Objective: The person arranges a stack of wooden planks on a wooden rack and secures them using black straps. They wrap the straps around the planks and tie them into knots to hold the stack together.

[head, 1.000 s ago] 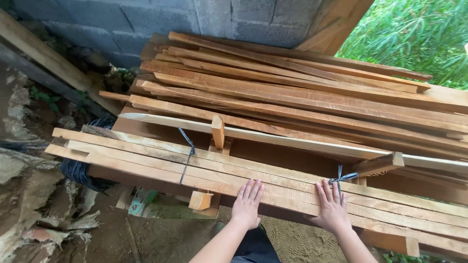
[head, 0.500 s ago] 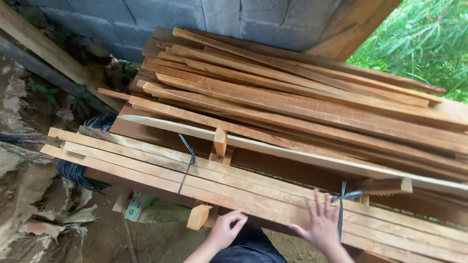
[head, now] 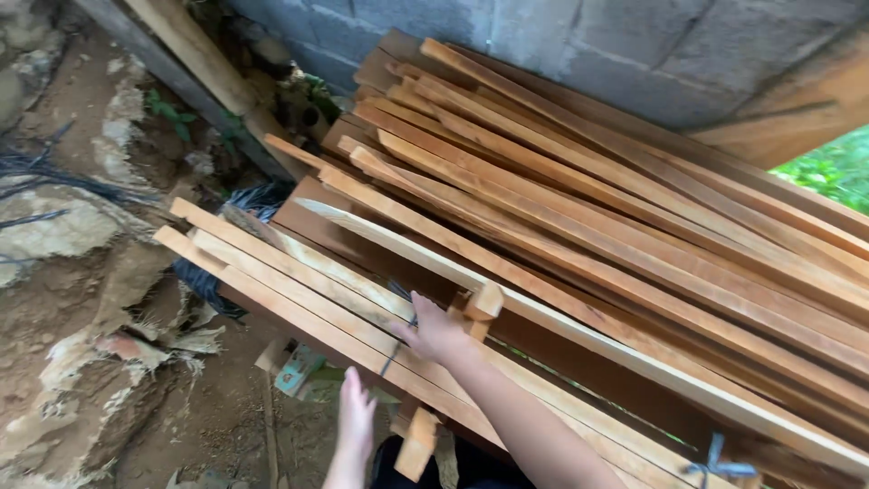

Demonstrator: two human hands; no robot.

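Head view, stacked wooden planks, grey block wall, dirt ground, right hand grip open flat on bundle.

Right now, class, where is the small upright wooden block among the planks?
In the head view, the small wooden block stands low and centre, between the bundled planks and the pale long plank, just right of the right hand.

Grey block wall running along 12 o'clock, dirt ground lying at 8, greenery, probably daylit, showing at 3.
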